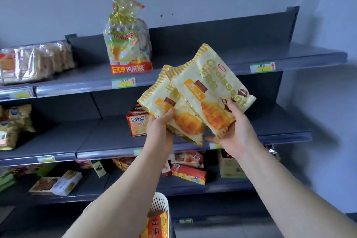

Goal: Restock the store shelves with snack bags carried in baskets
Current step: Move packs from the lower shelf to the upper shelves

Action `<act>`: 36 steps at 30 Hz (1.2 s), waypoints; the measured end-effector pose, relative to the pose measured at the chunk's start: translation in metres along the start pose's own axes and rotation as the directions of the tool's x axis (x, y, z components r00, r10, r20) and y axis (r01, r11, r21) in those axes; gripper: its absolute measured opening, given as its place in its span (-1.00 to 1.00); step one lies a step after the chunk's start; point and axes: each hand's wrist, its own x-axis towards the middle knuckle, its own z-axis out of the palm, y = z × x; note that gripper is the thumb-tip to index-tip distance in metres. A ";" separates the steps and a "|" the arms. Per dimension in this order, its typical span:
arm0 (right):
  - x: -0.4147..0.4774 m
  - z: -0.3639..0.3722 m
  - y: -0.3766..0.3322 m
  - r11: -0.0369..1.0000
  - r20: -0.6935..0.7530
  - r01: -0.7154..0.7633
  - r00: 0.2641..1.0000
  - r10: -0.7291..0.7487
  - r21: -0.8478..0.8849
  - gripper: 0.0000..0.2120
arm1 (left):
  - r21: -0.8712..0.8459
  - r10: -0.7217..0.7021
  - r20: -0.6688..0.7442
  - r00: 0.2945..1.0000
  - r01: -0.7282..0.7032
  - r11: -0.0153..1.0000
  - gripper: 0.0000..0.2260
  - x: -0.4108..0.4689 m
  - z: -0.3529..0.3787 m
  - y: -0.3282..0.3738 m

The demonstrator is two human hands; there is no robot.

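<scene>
Two pale yellow croissant bags are held up in front of the dark shelves, overlapping each other. My left hand (159,127) grips the lower left bag (183,120) at its bottom edge. My right hand (236,127) grips the upper right bag (214,87) at its lower corner, thumb on the front. Both bags hang between the top shelf (193,75) and the middle shelf (108,137). A white slatted basket (161,205) stands below my arms with an orange snack bag (156,226) inside it.
A tall tied bread bag (128,44) stands on the top shelf, with wrapped bread packs (36,62) at the left. Red snack packs (137,123) sit on the middle shelf. The bottom shelf holds boxes (188,173) and a carton (230,166).
</scene>
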 end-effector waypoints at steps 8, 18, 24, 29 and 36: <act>0.056 0.050 -0.086 0.984 0.026 0.134 0.991 -0.131 -0.121 -0.69 | -0.066 0.061 0.221 0.973 -0.047 0.997 -0.60 0.060 0.095 0.056; 0.156 0.072 -0.155 0.937 -0.009 0.302 0.951 -0.308 -0.178 -0.76 | -0.007 0.049 0.365 0.930 -0.050 0.999 -0.33 0.159 0.149 0.117; 0.206 0.055 -0.173 0.843 0.044 0.370 0.922 -0.384 -0.390 -0.55 | 0.199 0.040 0.164 0.986 -0.073 0.977 -0.36 0.200 0.155 0.108; 0.248 0.030 -0.174 0.706 0.021 0.291 0.931 -0.364 -0.646 -0.44 | 0.310 -0.053 0.055 0.997 0.034 0.950 -0.25 0.239 0.147 0.098; 0.300 0.018 -0.194 0.478 0.113 0.148 0.988 -0.101 -0.866 -0.43 | 0.878 0.142 0.003 0.990 -0.071 0.473 -0.50 0.277 0.168 0.091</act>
